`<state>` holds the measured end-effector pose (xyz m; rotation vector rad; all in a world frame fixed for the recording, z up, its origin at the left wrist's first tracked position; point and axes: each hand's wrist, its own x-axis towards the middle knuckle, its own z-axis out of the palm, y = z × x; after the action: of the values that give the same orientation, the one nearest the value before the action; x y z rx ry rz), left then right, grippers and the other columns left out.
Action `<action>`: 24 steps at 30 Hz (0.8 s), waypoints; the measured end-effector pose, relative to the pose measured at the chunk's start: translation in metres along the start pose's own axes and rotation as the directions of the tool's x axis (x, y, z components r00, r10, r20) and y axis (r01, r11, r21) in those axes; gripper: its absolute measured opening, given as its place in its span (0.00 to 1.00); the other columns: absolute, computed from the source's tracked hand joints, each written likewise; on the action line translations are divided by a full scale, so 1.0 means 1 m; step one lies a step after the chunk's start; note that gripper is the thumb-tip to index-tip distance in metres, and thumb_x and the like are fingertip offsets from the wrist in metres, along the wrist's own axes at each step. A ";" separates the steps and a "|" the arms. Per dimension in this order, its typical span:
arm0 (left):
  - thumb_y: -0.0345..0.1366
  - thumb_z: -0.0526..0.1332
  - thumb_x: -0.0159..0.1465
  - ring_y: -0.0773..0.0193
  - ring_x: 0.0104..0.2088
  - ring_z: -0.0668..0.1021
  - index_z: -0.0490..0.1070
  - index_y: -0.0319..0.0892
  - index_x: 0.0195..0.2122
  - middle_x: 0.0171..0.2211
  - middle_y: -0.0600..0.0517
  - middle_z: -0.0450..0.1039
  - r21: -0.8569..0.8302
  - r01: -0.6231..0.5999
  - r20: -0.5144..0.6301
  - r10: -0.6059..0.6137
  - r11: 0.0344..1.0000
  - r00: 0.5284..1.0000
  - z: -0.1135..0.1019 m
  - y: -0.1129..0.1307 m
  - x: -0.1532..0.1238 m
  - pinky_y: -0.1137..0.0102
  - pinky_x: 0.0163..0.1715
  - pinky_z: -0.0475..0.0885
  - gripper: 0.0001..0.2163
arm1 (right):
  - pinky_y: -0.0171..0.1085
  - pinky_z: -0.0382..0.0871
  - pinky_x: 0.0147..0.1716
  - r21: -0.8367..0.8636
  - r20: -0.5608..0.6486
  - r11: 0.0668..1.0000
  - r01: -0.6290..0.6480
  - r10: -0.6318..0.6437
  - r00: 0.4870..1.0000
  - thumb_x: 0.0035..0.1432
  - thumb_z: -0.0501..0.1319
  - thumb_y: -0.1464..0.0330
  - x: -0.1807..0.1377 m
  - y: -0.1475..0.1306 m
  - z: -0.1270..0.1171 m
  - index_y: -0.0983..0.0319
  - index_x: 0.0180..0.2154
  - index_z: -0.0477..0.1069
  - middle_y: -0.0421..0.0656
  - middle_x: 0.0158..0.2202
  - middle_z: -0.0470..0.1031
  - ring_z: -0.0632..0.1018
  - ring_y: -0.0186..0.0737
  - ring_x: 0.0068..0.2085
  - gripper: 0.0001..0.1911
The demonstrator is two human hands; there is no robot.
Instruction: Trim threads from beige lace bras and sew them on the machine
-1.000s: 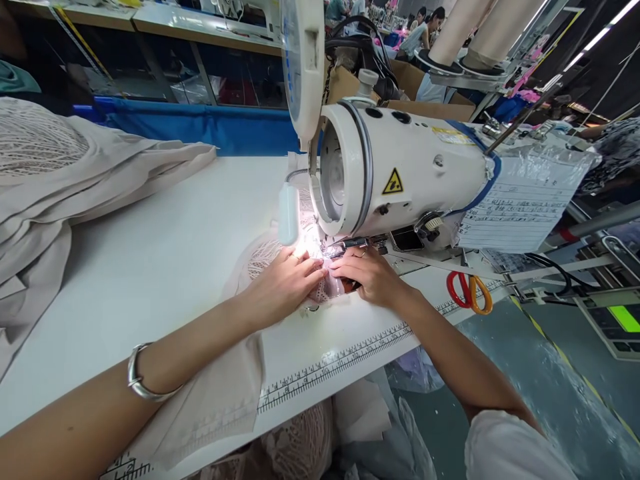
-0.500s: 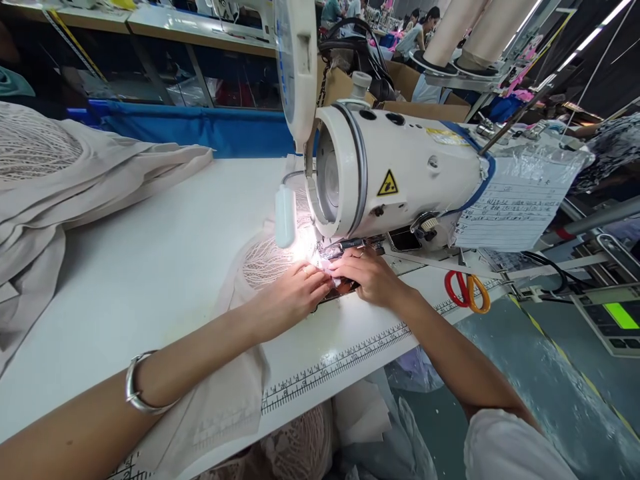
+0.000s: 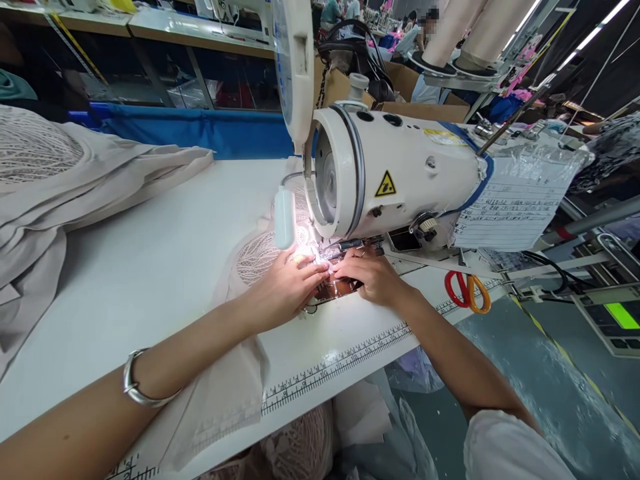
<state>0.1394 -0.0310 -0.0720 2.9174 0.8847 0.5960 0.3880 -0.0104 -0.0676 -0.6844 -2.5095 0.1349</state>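
My left hand [image 3: 283, 288] and right hand [image 3: 373, 275] rest on pale fabric [image 3: 254, 259] under my near-meeting fingertips, fingers narrow (pinching or pressing, I can't tell); I'd best guide it flat, with even pressure.

White glare from the small lamp [image 3: 285, 220] washes out detail beside my left hand [image 3: 281, 290]; far right, ceiling tubes [image 3: 577, 50] glow against darkness, and wide-angle stretching distorts the edges.

fabric [image 3: 256, 259] partly hidden by left hand [image 3: 283, 290]
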 end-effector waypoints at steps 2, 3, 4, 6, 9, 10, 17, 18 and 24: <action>0.27 0.50 0.70 0.48 0.56 0.75 0.73 0.41 0.54 0.56 0.45 0.76 -0.002 0.010 0.012 -0.010 1.000 1.000 0.000 -0.004 -0.001 0.45 0.59 0.60 0.17 | 0.42 0.72 0.45 -0.004 -0.001 1.000 -0.001 0.001 1.000 0.56 0.51 0.84 0.000 0.000 0.001 0.59 0.39 0.76 0.42 0.42 0.82 0.77 0.42 0.46 0.21; 0.25 0.50 0.70 0.48 0.57 0.74 0.73 0.41 0.55 0.56 0.44 0.76 -0.004 0.012 0.019 -0.012 1.000 1.000 0.001 -0.007 -0.001 0.45 0.59 0.60 0.17 | 0.42 0.72 0.45 -0.008 0.002 1.000 -0.003 0.003 1.000 0.55 0.51 0.84 0.000 0.001 0.001 0.59 0.40 0.76 0.42 0.43 0.82 0.77 0.42 0.46 0.22; 0.24 0.50 0.69 0.48 0.57 0.74 0.73 0.41 0.55 0.57 0.44 0.75 -0.008 0.011 0.026 -0.011 1.000 1.000 0.001 -0.009 -0.001 0.45 0.59 0.59 0.18 | 0.41 0.72 0.44 -0.014 0.009 1.000 -0.004 0.004 1.000 0.54 0.51 0.85 0.000 0.001 0.002 0.60 0.41 0.76 0.43 0.43 0.82 0.77 0.42 0.46 0.22; 0.22 0.49 0.67 0.49 0.57 0.74 0.72 0.40 0.55 0.57 0.43 0.75 -0.014 0.010 0.037 -0.009 1.000 0.999 0.001 -0.013 -0.002 0.45 0.60 0.59 0.20 | 0.41 0.72 0.43 -0.033 0.028 0.999 -0.013 0.014 1.000 0.55 0.50 0.85 -0.001 0.003 0.003 0.60 0.43 0.76 0.43 0.45 0.82 0.76 0.42 0.47 0.23; 0.20 0.49 0.66 0.50 0.55 0.75 0.72 0.39 0.54 0.55 0.41 0.75 -0.009 0.022 0.030 -0.022 1.000 0.999 0.001 -0.020 -0.002 0.45 0.59 0.60 0.20 | 0.41 0.71 0.44 -0.050 0.042 0.998 -0.033 0.035 0.999 0.58 0.50 0.83 -0.002 0.004 0.005 0.59 0.43 0.76 0.43 0.45 0.81 0.76 0.42 0.47 0.22; 0.20 0.49 0.65 0.50 0.55 0.75 0.72 0.40 0.54 0.54 0.41 0.75 -0.007 0.022 0.026 -0.022 1.000 0.999 0.001 -0.022 -0.001 0.45 0.58 0.61 0.21 | 0.41 0.71 0.45 -0.046 0.040 0.998 -0.040 0.042 0.998 0.59 0.50 0.83 -0.002 0.005 0.005 0.59 0.43 0.76 0.43 0.45 0.81 0.76 0.42 0.47 0.22; 0.27 0.46 0.71 0.54 0.54 0.76 0.73 0.45 0.54 0.54 0.45 0.75 -0.107 0.078 0.025 -0.076 0.991 0.997 -0.003 -0.038 -0.001 0.52 0.53 0.69 0.19 | 0.40 0.69 0.42 -0.015 0.038 0.999 -0.046 0.047 0.998 0.57 0.49 0.84 -0.001 0.001 0.004 0.59 0.41 0.76 0.42 0.45 0.81 0.75 0.42 0.47 0.23; 0.28 0.46 0.72 0.54 0.54 0.76 0.74 0.45 0.53 0.54 0.45 0.75 -0.114 0.094 0.033 -0.091 0.989 0.995 -0.004 -0.039 0.000 0.51 0.54 0.68 0.19 | 0.40 0.69 0.41 -0.009 0.039 0.999 -0.052 0.053 0.998 0.57 0.49 0.84 -0.001 0.001 0.003 0.59 0.41 0.76 0.43 0.45 0.81 0.75 0.42 0.46 0.22; 0.35 0.46 0.73 0.51 0.54 0.75 0.75 0.44 0.50 0.51 0.45 0.76 -0.075 0.422 0.102 -0.414 0.903 0.905 -0.010 -0.027 0.006 0.54 0.53 0.70 0.17 | 0.40 0.67 0.39 0.011 0.063 0.999 -0.035 0.034 0.997 0.58 0.50 0.83 0.001 0.001 0.003 0.61 0.40 0.75 0.45 0.46 0.81 0.75 0.43 0.46 0.19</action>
<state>0.1259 -0.0054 -0.0640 2.5240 1.3745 0.4623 0.3861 -0.0086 -0.0694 -0.7299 -2.5554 0.1865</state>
